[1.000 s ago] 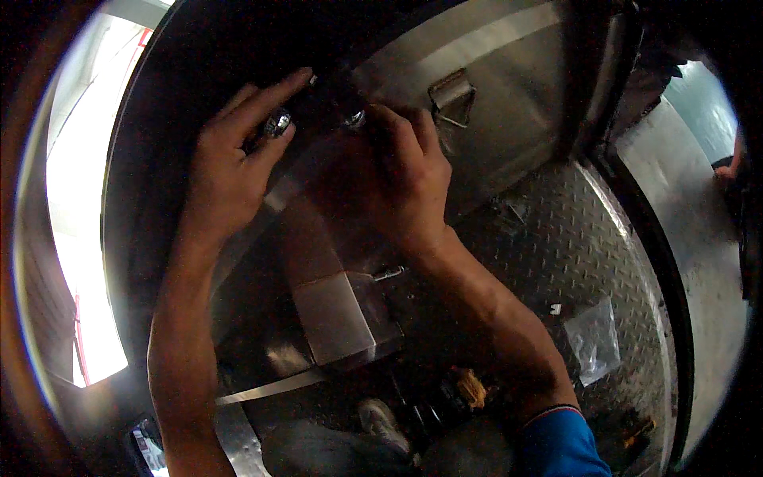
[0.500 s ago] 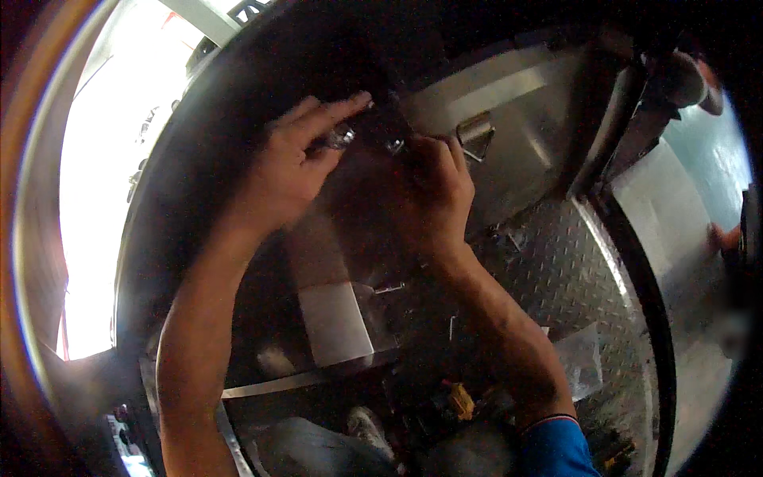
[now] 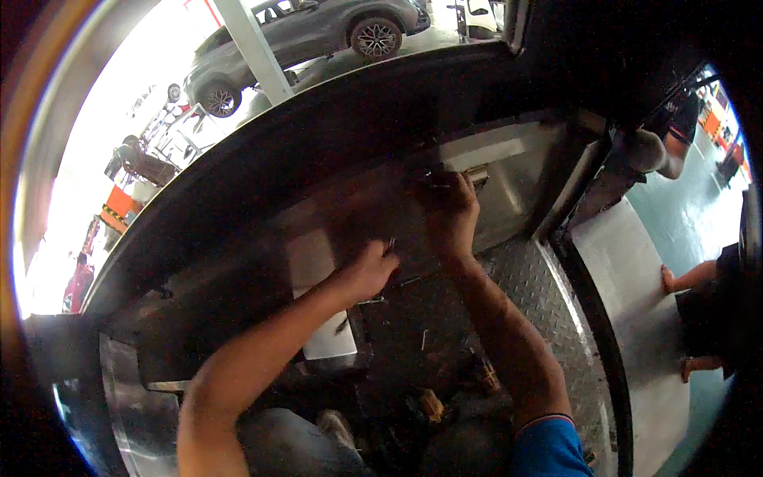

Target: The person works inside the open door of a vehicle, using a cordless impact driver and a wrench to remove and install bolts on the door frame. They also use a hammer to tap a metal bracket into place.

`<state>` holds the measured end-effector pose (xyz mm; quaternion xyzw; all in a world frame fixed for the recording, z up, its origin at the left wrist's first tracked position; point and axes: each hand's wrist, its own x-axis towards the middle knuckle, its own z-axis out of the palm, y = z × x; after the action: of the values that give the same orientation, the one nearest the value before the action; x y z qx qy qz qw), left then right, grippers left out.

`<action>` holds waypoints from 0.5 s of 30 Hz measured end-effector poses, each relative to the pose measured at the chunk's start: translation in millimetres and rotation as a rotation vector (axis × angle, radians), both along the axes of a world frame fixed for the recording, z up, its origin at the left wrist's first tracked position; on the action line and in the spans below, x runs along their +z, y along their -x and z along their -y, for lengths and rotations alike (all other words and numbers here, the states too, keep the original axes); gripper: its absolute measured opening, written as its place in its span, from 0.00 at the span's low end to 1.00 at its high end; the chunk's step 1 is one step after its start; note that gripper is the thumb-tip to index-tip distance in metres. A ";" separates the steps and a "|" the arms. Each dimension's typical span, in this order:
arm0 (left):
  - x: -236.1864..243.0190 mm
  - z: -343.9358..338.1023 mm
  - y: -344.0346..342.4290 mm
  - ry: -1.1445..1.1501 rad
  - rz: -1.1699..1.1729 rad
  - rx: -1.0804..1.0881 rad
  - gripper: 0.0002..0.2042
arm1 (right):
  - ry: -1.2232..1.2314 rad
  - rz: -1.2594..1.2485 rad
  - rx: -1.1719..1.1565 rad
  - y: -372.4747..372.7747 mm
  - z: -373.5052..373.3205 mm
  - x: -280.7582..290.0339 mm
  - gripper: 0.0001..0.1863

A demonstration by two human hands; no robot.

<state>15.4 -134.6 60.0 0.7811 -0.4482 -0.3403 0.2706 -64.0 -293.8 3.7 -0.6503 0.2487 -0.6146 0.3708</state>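
My left hand (image 3: 369, 270) is closed around a small shiny metal piece (image 3: 392, 243), lower than my right hand and over a pale metal block (image 3: 330, 338). My right hand (image 3: 453, 211) is raised against the dark panel (image 3: 366, 147), fingers curled at a small fitting beside a metal latch (image 3: 477, 173); what they grip is too dark to make out. Below my arms are yellow-and-black tools (image 3: 431, 404) on the dark floor of the compartment.
A diamond-plate floor (image 3: 560, 318) lies right of my right arm, bordered by a black edge. Beyond it are a metal ledge (image 3: 620, 302) and other people's hands (image 3: 671, 278) and arms. A grey car (image 3: 302, 36) and a post (image 3: 262, 71) stand beyond the panel.
My left hand has come down and rightward from the upper fitting. The view has shifted, showing more of the workshop above, and my right hand appears lower in it, still at the panel.
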 end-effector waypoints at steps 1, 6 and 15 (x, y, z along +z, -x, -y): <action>-16.7 5.5 -3.8 0.176 -0.011 0.083 0.15 | -0.028 0.003 0.029 -1.3 -1.6 1.0 0.10; -28.8 68.1 11.7 0.427 -0.919 0.570 0.16 | -0.186 -0.083 0.121 4.6 -6.0 12.6 0.10; -29.7 97.9 10.5 0.588 -1.205 0.590 0.07 | -0.024 -0.422 0.005 26.5 2.2 29.4 0.16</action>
<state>4.9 -232.6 30.3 0.4417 -0.0652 -0.4895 0.7491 -90.5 -295.9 33.1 -0.7608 0.3266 -0.4609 0.3195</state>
